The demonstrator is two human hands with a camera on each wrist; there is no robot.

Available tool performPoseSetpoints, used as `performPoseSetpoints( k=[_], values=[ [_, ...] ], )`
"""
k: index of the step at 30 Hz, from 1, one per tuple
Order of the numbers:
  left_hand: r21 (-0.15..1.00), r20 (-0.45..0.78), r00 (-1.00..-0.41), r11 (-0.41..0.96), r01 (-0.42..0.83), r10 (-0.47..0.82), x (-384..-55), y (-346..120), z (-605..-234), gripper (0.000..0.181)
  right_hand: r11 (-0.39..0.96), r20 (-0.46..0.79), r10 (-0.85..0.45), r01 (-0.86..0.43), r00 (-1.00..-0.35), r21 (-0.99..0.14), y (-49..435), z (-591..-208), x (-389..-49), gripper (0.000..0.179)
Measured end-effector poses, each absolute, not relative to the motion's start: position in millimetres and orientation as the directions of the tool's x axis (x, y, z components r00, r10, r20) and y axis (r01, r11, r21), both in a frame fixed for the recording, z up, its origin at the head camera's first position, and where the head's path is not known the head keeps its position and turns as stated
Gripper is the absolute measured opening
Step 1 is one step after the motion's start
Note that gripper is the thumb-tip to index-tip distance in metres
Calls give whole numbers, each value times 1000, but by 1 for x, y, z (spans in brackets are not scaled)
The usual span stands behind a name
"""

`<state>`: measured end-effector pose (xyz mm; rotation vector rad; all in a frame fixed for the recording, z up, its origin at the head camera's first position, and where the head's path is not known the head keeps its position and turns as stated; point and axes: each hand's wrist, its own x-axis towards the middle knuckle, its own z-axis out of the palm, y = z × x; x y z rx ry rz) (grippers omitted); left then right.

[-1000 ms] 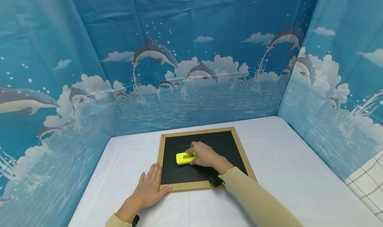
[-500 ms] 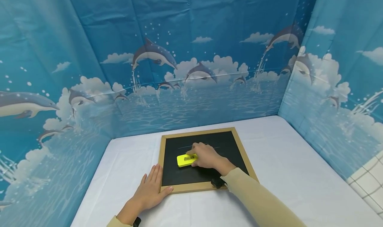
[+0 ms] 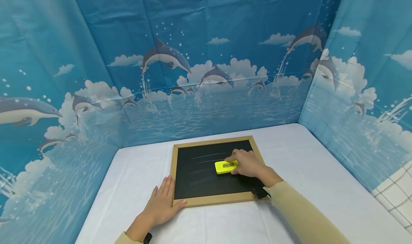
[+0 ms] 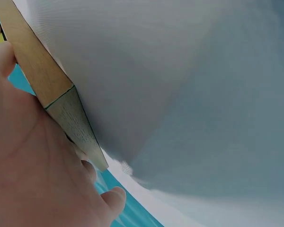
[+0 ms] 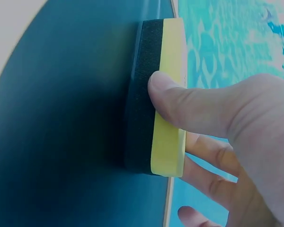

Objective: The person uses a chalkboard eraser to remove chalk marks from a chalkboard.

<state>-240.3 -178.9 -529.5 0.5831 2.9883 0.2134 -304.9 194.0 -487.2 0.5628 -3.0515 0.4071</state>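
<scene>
A wood-framed blackboard [image 3: 206, 181] lies on the white table, with a few thin pale lines on its upper part and faint smears below them. My right hand [image 3: 249, 164] pinches a yellow board eraser [image 3: 222, 167] from its right end. In the right wrist view the thumb presses one side of the eraser [image 5: 169, 142], whose dark felt faces the board and appears to touch it. My left hand [image 3: 161, 204] lies with straight fingers along the board's left edge, its thumb on the lower left corner. The left wrist view has this hand against the wooden frame [image 4: 35, 54].
White cloth [image 3: 309, 165] covers the table around the board. A blue curtain [image 3: 206, 108] printed with dolphins rises behind the table and along both sides. Black straps or devices sit at both wrists, the right one [image 3: 259, 193] over the frame's lower edge.
My right hand has carried the eraser rightward across the board, after a slight shift toward me, baring faint smears at the middle left. The left hand has stayed at the corner.
</scene>
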Motion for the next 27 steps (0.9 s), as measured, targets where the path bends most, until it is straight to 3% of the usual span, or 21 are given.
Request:
performPoseSetpoints(
  k=[6, 11, 27],
  values=[
    [156, -55, -921, 915, 373, 385, -243, -176, -531, 105, 915, 31, -287, -284, -957, -286, 231, -485, -301, 61],
    [175, -62, -923, 915, 364, 379, -241, -177, -533, 106, 892, 22, -290, -279, -957, -356, 236, -487, -302, 61],
    [170, -85, -929, 924, 342, 359, -238, -175, -526, 106, 872, 40, -378, -370, -925, -322, 144, -487, -315, 60]
  ],
)
